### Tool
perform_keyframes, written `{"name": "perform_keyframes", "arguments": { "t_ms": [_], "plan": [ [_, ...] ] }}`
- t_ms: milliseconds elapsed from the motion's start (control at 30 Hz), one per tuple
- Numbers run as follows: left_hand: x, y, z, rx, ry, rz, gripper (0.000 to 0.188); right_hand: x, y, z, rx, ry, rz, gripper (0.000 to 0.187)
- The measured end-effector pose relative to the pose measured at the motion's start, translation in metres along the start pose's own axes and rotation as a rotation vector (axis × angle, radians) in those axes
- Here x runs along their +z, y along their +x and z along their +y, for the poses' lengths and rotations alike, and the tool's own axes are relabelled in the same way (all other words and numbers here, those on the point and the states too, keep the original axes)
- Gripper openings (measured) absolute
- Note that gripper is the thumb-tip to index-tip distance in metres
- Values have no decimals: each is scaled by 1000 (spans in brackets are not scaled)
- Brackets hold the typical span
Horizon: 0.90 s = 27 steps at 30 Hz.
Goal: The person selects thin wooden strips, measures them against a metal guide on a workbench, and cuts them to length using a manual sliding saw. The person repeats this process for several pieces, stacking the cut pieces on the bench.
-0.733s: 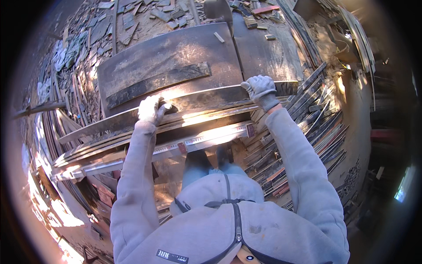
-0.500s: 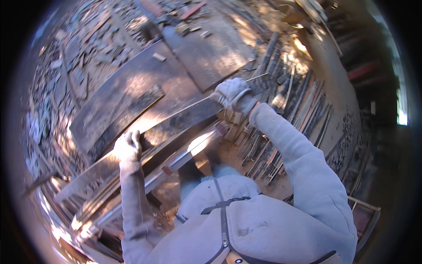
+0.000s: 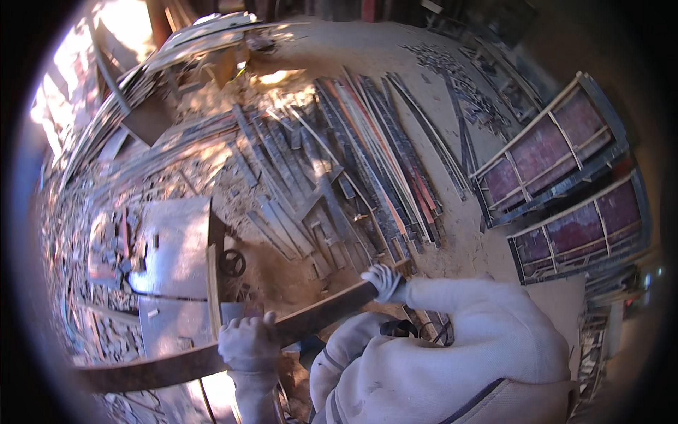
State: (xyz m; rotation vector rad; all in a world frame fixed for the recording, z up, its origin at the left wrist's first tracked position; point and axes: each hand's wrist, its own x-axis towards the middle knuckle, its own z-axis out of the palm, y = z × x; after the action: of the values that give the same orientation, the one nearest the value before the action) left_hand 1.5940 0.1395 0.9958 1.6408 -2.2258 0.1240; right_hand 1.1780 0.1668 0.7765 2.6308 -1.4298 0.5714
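Note:
A long dark wooden board (image 3: 321, 317) slants across the lower part of the view, over the near end of a metal-topped table and in front of my body. My left hand (image 3: 248, 342), in a pale work glove, is closed over its middle stretch. Close to the board's right end, my gloved right hand (image 3: 383, 282) wraps round it with the fingers on top. The far left end of the board runs into the dim rim of the picture.
The metal tabletop (image 3: 174, 240) carries small offcuts; a handwheel (image 3: 232, 263) sits beside it. Long wooden strips (image 3: 378, 155) lie on the ground ahead. Framed reddish panels (image 3: 565, 230) stand at right. Scrap wood (image 3: 113, 328) covers the ground at left.
My view has swung right, towards the strips and framed panels. Both hands have moved with the board from above the metal table to nearer my body, and still grip it.

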Motion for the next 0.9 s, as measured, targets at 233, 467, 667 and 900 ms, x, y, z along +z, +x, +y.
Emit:
{"name": "perform_keyframes", "arguments": {
  "t_ms": [233,467,667,900],
  "plan": [
    [113,162,234,861,-279,-215,15,-89,-235,9,868,164,-144,48],
    [147,198,435,1038,-594,-254,45,-162,-309,102,1399,-223,128,47],
    [177,97,276,432,-752,-114,70,-167,-235,396,1281,-429,-168,84],
    [114,-130,-28,-809,223,-79,126,34,104,216,225,416,-19,56]
  ]
}}
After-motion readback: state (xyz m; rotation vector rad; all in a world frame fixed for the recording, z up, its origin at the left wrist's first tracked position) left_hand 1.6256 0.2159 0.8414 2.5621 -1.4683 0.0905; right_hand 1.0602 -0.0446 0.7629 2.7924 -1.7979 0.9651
